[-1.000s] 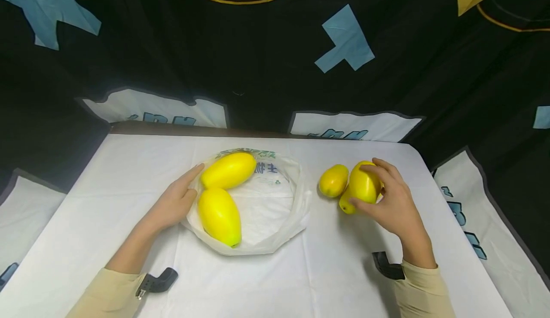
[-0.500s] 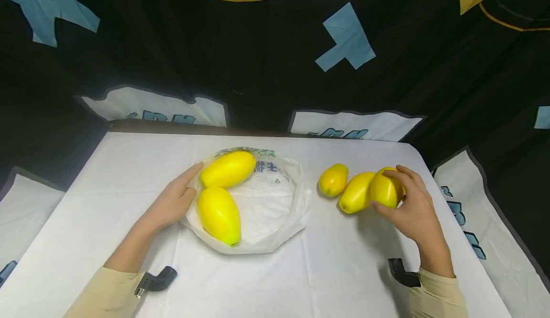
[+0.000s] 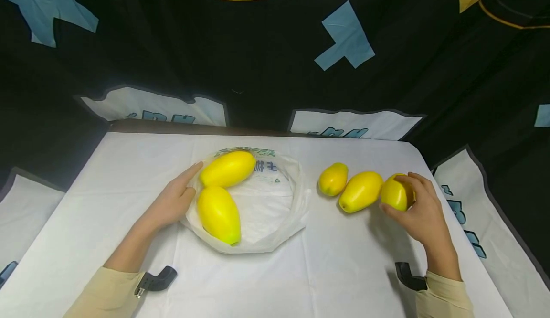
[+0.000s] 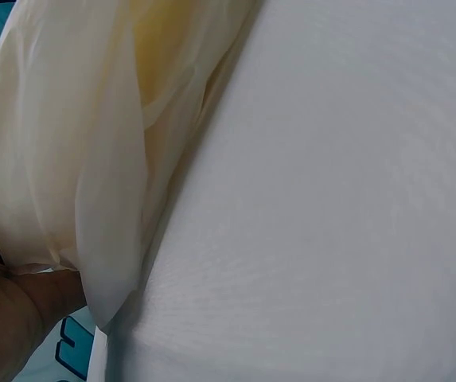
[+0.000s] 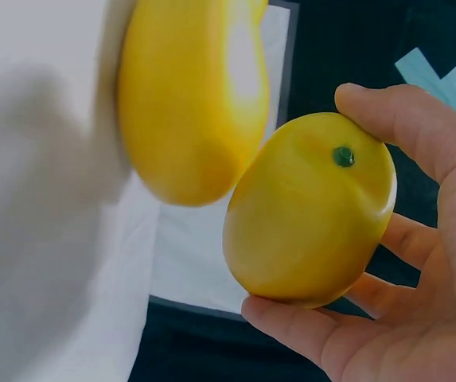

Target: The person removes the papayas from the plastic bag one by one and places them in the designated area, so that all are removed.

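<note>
Left fingers (image 3: pixel 186 174) pinch the bag (image 3: pixel 275 246), seemingly to steady it; right fingers (image 5: pixel 291 325) grip a fruit (image 5: pixel 303 223) near the table's (image 3: pixel 343 270) right edge.

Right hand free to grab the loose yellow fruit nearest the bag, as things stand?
Probably not: the right hand grips another yellow fruit, and a third fruit lies between. The target fruit itself looks uncovered.

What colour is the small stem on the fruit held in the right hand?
Green: the stem shows best in the right wrist view.
</note>
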Available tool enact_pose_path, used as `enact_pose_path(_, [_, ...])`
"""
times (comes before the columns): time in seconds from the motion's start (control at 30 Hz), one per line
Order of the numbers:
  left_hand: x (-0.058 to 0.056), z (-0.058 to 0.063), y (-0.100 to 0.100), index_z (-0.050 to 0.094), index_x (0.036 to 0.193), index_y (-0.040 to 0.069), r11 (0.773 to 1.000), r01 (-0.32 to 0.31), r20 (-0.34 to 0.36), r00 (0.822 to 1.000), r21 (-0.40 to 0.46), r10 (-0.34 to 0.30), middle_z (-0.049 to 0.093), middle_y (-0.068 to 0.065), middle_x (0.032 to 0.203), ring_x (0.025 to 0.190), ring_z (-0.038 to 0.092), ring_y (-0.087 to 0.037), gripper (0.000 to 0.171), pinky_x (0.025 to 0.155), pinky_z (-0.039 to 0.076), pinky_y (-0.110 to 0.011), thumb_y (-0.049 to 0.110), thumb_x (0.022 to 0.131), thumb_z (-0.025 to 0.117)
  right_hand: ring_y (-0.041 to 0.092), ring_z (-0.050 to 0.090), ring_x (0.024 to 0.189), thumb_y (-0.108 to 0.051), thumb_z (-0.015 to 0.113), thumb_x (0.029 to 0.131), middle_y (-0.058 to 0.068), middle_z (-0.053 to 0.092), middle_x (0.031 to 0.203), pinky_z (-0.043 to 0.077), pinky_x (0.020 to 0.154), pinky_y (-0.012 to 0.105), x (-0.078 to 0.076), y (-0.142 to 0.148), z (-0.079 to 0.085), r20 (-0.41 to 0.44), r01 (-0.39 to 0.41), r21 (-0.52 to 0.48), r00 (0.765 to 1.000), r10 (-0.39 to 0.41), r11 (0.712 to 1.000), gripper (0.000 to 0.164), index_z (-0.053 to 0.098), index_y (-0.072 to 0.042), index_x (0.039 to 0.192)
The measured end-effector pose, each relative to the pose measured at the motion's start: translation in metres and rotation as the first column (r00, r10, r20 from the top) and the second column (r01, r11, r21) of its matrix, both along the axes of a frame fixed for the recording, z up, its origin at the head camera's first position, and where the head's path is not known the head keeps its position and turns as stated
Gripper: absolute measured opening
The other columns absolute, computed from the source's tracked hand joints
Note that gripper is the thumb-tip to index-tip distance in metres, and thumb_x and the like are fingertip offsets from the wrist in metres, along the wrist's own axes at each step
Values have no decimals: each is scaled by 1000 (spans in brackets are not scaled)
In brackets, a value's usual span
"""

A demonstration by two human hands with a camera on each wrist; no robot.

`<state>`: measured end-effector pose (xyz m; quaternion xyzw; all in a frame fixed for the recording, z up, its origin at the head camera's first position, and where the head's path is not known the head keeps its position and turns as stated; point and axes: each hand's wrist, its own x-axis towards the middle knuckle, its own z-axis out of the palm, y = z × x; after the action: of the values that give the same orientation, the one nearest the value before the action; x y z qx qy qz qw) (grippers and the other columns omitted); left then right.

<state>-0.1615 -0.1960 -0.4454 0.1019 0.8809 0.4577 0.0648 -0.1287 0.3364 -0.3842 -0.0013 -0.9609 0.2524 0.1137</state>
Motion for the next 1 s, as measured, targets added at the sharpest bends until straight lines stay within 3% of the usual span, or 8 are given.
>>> enact_pose_path(0.53, [0,1,1,18,157,11,1000,-6,6,1000,-8,6,21,-12,160,146,16,-34,63,115,20,-58,1,96,33,51,36,121,-18,83,73,29,28,147,42,91,70,-2,18,-31,152,41,-22,988,-38,999,73,48,-1,135])
enact_pose_path(1.0, [0,1,0,19,157,11,1000,-4,0,1000,-9,4,21,-12,160,146,17,-34,63,115,19,-57,1,96,33,50,39,117,-19,85,70,30,28,144,43,91,69,-6,18,-47,207,24,-21,978,-20,999,76,47,1,133])
